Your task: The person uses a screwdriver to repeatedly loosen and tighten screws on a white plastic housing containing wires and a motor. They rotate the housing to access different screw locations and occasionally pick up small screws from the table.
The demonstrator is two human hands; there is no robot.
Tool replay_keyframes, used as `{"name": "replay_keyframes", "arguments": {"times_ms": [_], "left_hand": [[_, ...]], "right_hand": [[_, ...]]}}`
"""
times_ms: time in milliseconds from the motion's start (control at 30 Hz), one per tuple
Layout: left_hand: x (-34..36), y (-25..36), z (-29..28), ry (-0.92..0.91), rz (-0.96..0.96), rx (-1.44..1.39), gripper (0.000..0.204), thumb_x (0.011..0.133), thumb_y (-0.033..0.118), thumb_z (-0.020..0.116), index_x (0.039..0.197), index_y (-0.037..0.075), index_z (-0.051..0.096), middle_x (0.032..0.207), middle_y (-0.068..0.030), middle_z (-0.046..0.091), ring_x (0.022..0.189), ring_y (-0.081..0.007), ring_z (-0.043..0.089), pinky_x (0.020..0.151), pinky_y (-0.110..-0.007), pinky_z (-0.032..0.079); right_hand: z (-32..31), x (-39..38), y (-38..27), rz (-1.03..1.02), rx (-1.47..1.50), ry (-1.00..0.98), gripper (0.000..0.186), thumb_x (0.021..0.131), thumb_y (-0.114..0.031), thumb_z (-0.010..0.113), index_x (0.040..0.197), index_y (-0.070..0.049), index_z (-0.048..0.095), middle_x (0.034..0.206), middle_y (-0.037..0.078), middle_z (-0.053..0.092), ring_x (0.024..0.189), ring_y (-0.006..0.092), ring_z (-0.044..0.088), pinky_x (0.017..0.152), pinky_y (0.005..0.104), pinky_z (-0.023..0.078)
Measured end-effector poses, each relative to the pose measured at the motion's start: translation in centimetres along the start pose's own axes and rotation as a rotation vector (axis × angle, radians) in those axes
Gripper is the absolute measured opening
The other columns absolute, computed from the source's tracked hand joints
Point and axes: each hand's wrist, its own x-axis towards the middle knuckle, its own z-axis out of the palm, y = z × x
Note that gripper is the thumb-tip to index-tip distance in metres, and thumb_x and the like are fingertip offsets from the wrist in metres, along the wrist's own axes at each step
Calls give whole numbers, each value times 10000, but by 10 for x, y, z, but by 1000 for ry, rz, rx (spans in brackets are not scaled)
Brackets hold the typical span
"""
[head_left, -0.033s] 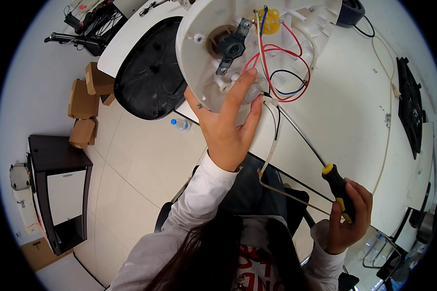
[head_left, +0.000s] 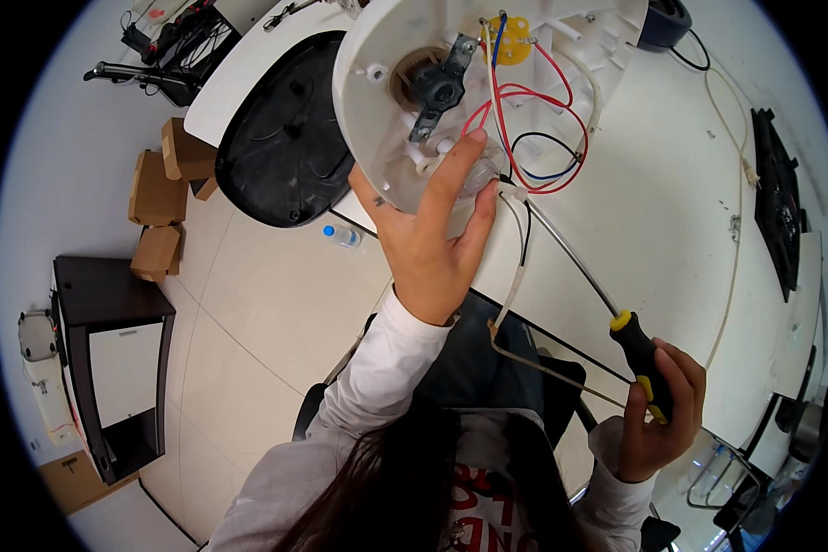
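Note:
A white plastic housing (head_left: 377, 110) at top centre holds a black bracket (head_left: 440, 89), a yellow disc (head_left: 517, 51), and red, blue, black and white wires. My left hand (head_left: 432, 239) grips its near rim, thumb and forefinger beside a small clear part (head_left: 480, 175). My right hand (head_left: 667, 423), lower right, holds a screwdriver (head_left: 638, 354) with a black-and-yellow handle; its shaft runs up to the clear part, where the tip is hard to see. A pale cable (head_left: 515, 285) hangs from that area past the table edge.
A white table (head_left: 672, 221) carries a black oval cover (head_left: 276, 120), black flat panel (head_left: 775, 202) and dark device (head_left: 662, 23). On the left are cardboard boxes (head_left: 152, 189), a dark cabinet (head_left: 101, 290) and black equipment (head_left: 156, 74). A bottle (head_left: 342, 236) lies below the table edge.

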Motion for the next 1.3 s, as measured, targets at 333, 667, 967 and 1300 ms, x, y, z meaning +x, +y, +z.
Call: {"name": "replay_keyframes", "arguments": {"times_ms": [333, 667, 967, 1300], "left_hand": [[0, 0, 0, 11, 0, -10, 477, 650, 38, 709, 1097, 161, 599, 1086, -78, 561, 1013, -338, 388, 880, -410, 340], [-1, -2, 0, 4, -10, -23, 464, 644, 42, 701, 1082, 164, 611, 1072, -74, 560, 998, -328, 399, 868, -399, 331], [0, -1, -1, -1, -30, -66, 463, 637, 28, 703, 1071, 164, 618, 1051, -68, 564, 971, -323, 393, 852, -391, 328], [0, -5, -2, -17, -34, -113, 469, 631, 20, 708, 1069, 159, 616, 1062, -58, 552, 976, -323, 380, 842, -381, 338]], "right_hand": [[-6, -3, -9, -115, -140, -31, 397, 657, 14, 668, 1044, -23, 584, 1026, 179, 585, 886, 279, 598, 733, 342, 509], [-3, 4, -24, 96, -6, -33, 370, 848, -225, 564, 1125, 19, 542, 936, 166, 589, 741, 246, 591, 619, 288, 468], [-18, 16, -45, 32, -238, -255, 327, 900, -175, 410, 1074, 57, 560, 683, 111, 523, 546, 166, 523, 491, 267, 393], [-18, 33, -24, 134, 30, -130, 430, 541, 67, 646, 963, -12, 619, 809, 113, 518, 683, 197, 525, 608, 269, 421]]}}
